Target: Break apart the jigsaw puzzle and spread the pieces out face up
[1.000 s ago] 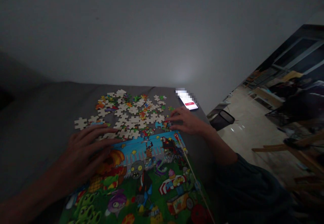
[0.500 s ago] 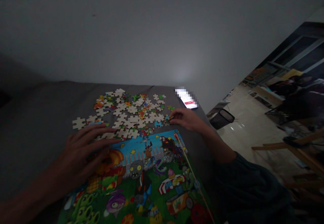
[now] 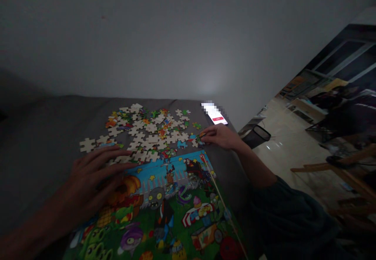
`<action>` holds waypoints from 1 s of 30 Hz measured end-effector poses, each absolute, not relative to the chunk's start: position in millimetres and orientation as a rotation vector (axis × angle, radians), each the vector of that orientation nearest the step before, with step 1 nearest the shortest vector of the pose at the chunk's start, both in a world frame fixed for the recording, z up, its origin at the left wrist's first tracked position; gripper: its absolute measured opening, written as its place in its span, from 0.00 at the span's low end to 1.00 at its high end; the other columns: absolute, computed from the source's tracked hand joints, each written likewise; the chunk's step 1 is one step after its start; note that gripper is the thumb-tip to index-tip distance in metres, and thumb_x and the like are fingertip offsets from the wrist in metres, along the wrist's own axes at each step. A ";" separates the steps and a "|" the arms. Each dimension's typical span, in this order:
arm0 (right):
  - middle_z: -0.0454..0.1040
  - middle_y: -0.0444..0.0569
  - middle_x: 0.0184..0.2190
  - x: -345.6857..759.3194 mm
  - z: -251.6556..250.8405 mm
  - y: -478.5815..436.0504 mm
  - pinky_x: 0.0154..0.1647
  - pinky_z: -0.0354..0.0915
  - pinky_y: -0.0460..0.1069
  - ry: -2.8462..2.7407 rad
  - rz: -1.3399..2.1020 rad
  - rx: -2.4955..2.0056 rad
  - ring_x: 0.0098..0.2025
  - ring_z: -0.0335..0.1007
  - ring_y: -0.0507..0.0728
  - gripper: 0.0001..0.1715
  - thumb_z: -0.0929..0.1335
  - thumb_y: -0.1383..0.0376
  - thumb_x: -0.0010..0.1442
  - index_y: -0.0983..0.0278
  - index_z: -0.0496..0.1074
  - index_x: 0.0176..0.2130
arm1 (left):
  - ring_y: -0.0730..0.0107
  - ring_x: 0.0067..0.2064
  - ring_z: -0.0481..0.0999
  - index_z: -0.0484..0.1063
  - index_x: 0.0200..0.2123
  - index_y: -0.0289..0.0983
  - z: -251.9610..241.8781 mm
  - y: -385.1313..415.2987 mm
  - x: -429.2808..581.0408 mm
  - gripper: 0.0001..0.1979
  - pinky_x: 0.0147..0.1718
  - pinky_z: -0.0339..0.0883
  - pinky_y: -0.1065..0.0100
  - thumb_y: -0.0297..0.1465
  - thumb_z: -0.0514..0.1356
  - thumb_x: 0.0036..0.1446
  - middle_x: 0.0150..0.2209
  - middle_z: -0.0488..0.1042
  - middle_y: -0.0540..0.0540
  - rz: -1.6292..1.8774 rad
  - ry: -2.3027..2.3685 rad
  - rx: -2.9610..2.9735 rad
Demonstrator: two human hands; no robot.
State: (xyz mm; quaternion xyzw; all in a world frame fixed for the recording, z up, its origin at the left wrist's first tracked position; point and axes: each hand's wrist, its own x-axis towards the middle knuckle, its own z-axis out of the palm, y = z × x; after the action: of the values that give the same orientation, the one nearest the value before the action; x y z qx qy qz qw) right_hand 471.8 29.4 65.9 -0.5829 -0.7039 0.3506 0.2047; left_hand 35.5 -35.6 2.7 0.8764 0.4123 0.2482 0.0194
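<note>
Loose jigsaw pieces (image 3: 151,128), many pale side up, lie between the grey surface's (image 3: 55,128) far edge and a picture board (image 3: 173,213); lit phone (image 3: 217,117), far right corner. Left hand (image 3: 94,175), fingers extended, over the board's far left corner; right hand (image 3: 220,136), fingertips at a coloured piece (image 3: 201,135).

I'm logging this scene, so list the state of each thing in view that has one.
Phone: lying face up, screen lit.
Puzzle pieces: loose, many pale side up.
Printed picture: lying flat, image up.
Left hand: open, fingers spread over the picture's far edge.
Right hand: fingers bent by the pieces' right side, grip unclear.
</note>
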 end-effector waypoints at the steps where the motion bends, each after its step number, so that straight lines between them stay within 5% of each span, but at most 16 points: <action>1: 0.82 0.47 0.28 471.2 66.5 28.8 0.27 0.69 0.48 -1.961 0.977 -1.633 0.27 0.75 0.53 0.13 0.77 0.61 0.59 0.62 0.86 0.44 | 0.46 0.68 0.69 0.80 0.56 0.54 2.8 -35.6 35.6 0.22 0.61 0.64 0.41 0.43 0.46 0.75 0.63 0.76 0.46 0.770 1.285 2.719; 8: 0.80 0.45 0.23 476.9 68.9 27.1 0.24 0.67 0.49 -1.957 0.927 -1.663 0.23 0.72 0.52 0.15 0.76 0.62 0.59 0.62 0.86 0.46 | 0.44 0.68 0.69 0.82 0.53 0.54 0.8 -35.4 36.1 0.22 0.62 0.66 0.40 0.42 0.48 0.73 0.62 0.78 0.46 0.790 1.306 2.711; 20: 0.83 0.48 0.31 500.0 77.2 24.2 0.27 0.70 0.49 -2.131 0.791 -1.634 0.26 0.74 0.53 0.18 0.73 0.57 0.65 0.62 0.83 0.50 | 0.46 0.68 0.68 0.81 0.54 0.54 -0.7 -34.8 33.9 0.22 0.63 0.64 0.42 0.43 0.47 0.73 0.63 0.77 0.46 0.773 1.293 2.724; 24: 0.84 0.53 0.38 504.8 78.7 21.0 0.44 0.74 0.57 -2.266 0.543 -1.676 0.40 0.79 0.62 0.15 0.78 0.59 0.60 0.62 0.86 0.46 | 0.46 0.68 0.68 0.81 0.54 0.54 -1.9 -34.3 33.8 0.22 0.62 0.64 0.42 0.43 0.47 0.74 0.63 0.77 0.46 0.782 1.297 2.719; 27: 0.80 0.61 0.51 494.3 72.1 21.6 0.60 0.66 0.68 -2.296 0.274 -1.669 0.57 0.72 0.72 0.23 0.77 0.53 0.62 0.61 0.84 0.53 | 0.48 0.68 0.68 0.81 0.54 0.54 -1.3 -34.1 34.4 0.22 0.63 0.64 0.44 0.43 0.47 0.74 0.64 0.76 0.47 0.811 1.284 2.718; 30: 0.76 0.61 0.56 476.3 60.4 24.8 0.65 0.61 0.71 -2.357 0.163 -1.610 0.62 0.67 0.73 0.23 0.76 0.52 0.65 0.58 0.83 0.56 | 0.47 0.68 0.69 0.81 0.54 0.55 0.4 -34.6 35.3 0.22 0.63 0.65 0.44 0.42 0.48 0.72 0.63 0.76 0.48 0.801 1.293 2.709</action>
State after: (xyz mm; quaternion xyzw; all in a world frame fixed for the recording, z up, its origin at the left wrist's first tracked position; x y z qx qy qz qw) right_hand 476.3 24.8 60.4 -0.5573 -0.8163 0.0566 0.1407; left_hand 35.3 -34.6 0.4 0.8719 0.4160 0.2579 0.0174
